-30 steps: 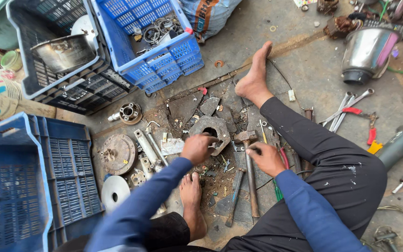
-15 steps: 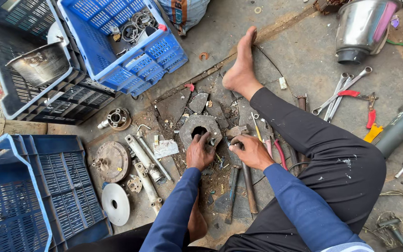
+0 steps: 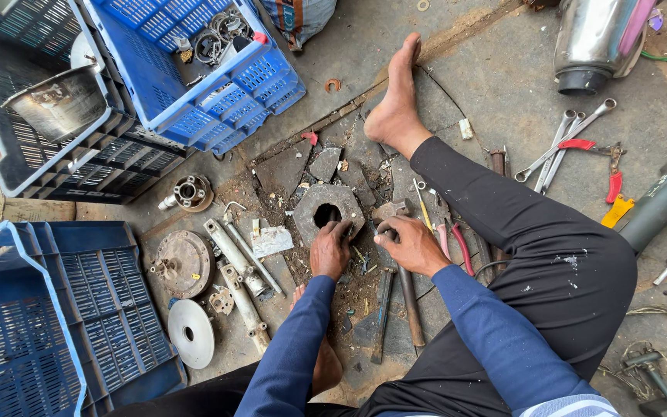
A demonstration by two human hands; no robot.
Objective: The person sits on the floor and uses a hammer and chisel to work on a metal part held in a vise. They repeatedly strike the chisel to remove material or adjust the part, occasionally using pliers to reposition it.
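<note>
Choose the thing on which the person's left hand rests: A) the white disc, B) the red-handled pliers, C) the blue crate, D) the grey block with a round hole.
D: the left hand lies on the lower edge of the grey block with a round hole, its fingers beside the hole.

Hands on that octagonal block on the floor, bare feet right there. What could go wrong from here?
1. The left hand has fingers at the hole of the octagonal metal block; they could get pinched if it shifts.
2. The right hand rests on the hammer; a slip could strike the bare foot or the fingers nearby.
</note>
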